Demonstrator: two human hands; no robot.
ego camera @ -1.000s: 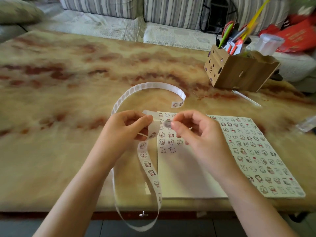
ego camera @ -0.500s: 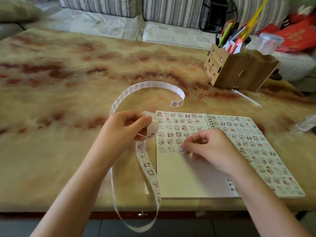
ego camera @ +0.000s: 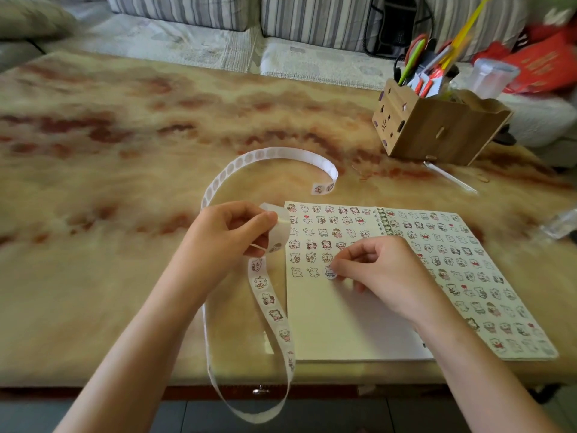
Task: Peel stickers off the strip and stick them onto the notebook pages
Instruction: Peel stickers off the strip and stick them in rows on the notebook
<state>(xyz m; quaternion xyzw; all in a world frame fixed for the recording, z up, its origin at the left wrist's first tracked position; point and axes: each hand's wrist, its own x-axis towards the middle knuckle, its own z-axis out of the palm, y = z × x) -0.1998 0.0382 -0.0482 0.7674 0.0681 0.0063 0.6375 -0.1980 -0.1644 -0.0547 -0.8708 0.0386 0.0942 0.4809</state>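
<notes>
An open spiral notebook (ego camera: 343, 323) lies on the table, its right page full of small cartoon stickers and its left page filled in the upper rows. My left hand (ego camera: 228, 242) pinches the long white sticker strip (ego camera: 271, 310), which loops off the table's front edge and curls back across the table. My right hand (ego camera: 381, 267) rests on the left page, thumb and forefinger pressing a round sticker (ego camera: 329, 272) down at the end of the lowest row.
A wooden organiser box (ego camera: 437, 129) with scissors and pens stands at the back right, a clear pen (ego camera: 449, 181) lying before it. A striped sofa (ego camera: 281, 14) runs behind the marbled table (ego camera: 109, 182). A clear plastic object (ego camera: 559, 223) sits at the right edge.
My right hand carried a peeled sticker from the strip down to the left page and now presses it there. My left hand has kept its hold on the strip.
</notes>
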